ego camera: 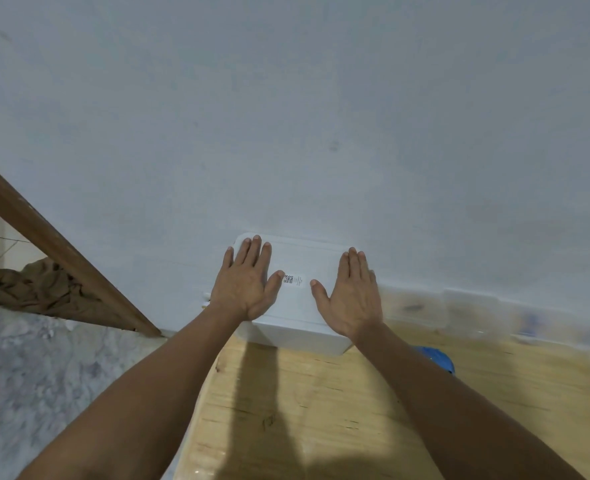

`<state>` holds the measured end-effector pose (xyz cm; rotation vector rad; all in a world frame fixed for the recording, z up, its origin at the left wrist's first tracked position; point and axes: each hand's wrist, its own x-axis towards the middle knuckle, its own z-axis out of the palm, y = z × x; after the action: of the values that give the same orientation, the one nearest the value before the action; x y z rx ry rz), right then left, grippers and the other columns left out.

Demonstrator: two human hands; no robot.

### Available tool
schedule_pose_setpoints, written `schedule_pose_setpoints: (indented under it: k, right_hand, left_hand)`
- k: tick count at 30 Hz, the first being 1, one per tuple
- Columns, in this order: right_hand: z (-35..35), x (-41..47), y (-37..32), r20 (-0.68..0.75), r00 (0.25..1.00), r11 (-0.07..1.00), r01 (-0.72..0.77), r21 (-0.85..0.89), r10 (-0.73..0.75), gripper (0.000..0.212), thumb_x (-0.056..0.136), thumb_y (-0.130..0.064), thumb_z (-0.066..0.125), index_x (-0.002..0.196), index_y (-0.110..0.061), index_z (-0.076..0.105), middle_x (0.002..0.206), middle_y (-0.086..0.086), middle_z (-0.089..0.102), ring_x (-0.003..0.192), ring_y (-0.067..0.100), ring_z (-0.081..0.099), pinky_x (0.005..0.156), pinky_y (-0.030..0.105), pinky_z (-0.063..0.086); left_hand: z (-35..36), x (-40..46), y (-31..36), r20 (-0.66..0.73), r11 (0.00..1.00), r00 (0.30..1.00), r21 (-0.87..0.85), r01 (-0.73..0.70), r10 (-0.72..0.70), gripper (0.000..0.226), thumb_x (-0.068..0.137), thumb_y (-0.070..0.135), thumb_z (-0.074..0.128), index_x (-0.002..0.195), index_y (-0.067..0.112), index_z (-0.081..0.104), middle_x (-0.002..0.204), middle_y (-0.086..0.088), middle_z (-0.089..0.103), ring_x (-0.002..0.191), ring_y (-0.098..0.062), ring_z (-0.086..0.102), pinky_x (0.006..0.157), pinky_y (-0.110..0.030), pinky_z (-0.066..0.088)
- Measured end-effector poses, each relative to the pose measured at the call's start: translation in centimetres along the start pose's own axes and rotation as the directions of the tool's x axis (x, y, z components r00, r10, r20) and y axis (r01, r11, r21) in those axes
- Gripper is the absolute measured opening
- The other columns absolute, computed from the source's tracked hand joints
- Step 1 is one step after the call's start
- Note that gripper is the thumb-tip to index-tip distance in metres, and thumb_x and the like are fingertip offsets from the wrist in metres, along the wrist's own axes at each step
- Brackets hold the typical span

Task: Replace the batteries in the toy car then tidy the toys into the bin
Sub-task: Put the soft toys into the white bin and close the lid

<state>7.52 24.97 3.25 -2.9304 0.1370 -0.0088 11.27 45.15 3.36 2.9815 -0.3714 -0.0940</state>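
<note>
Both your palms are flat on the lid [300,263] of the white bin [298,336], which sits on the wooden board [321,410] hard against the wall [286,116]. Left hand [246,284]: fingers straight, slightly spread, tips near the lid's far left corner, thumb angled out toward the QR label [290,280]. Right hand [354,296]: fingers straight and pressed together, tips near the lid's far edge, thumb splayed toward the same label. The label sits between your two thumbs. Nothing is pinched or gripped. A blurred clear container [421,308] is just right of your right fingers. A blue object [437,358] pokes out beside your right forearm; can't tell what it is. Toy car isn't visible.
</note>
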Motion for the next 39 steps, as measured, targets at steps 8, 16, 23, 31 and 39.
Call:
schedule_pose_setpoints:
  k: [8,16,23,31,39]
  right_hand:
    - [0.1,0.2,-0.1,-0.019,0.998,0.998,-0.056,0.02,0.057,0.091,0.091,-0.062,0.03,0.15,0.004,0.01,0.16,0.02,0.005,0.149,0.03,0.001,0.122,0.043,0.006]
    - [0.0,-0.1,0.0,-0.03,0.999,0.996,-0.042,0.084,0.044,0.078,0.097,-0.049,0.033,0.149,0.006,0.012,0.16,0.02,0.006,0.149,0.03,-0.001,0.122,0.04,0.008]
    - [-0.7,-0.2,0.5,0.016,1.0,0.979,-0.021,0.202,0.018,0.065,0.1,-0.031,0.039,0.148,0.005,0.015,0.16,0.018,0.004,0.149,0.028,-0.004,0.121,0.04,0.009]
    - [-2.3,-2.0,4.3,0.11,0.994,0.868,-0.046,0.495,-0.01,0.053,0.097,-0.017,0.05,0.148,-0.011,0.034,0.161,-0.002,0.016,0.144,0.016,0.027,0.118,0.031,0.022]
    - [-3.5,-5.8,9.3,0.095,0.985,0.837,-0.171,0.52,0.143,0.032,0.091,-0.018,0.06,0.12,-0.007,0.066,0.12,0.006,0.068,0.111,0.017,0.062,0.095,0.018,0.039]
  left_hand:
    - [0.2,0.1,0.0,-0.011,1.0,1.0,0.007,0.001,-0.001,0.068,0.098,0.053,0.014,0.155,0.016,0.007,0.164,-0.006,0.0,0.15,-0.02,-0.006,0.122,-0.043,-0.002]
    - [0.5,-0.1,0.0,-0.036,1.0,0.999,-0.003,-0.012,0.012,0.069,0.098,0.054,0.013,0.155,0.016,0.009,0.164,-0.006,0.002,0.15,-0.02,-0.005,0.122,-0.044,-0.001]
    - [0.4,-0.6,0.0,-0.245,0.998,0.968,-0.028,-0.065,0.056,0.044,0.093,0.044,0.031,0.109,0.009,0.054,0.121,-0.009,0.055,0.118,-0.029,0.047,0.102,-0.043,0.034]
    - [0.2,-1.5,3.5,-0.173,0.992,0.985,0.126,-0.007,0.029,0.031,0.088,0.021,0.037,0.099,0.004,0.061,0.098,-0.012,0.059,0.09,-0.032,0.054,0.074,-0.04,0.041]
    - [0.8,-4.6,9.9,-0.14,0.968,0.958,0.043,-0.247,0.25,0.049,0.09,0.049,0.03,0.1,0.011,0.059,0.106,-0.006,0.056,0.103,-0.025,0.05,0.091,-0.041,0.04]
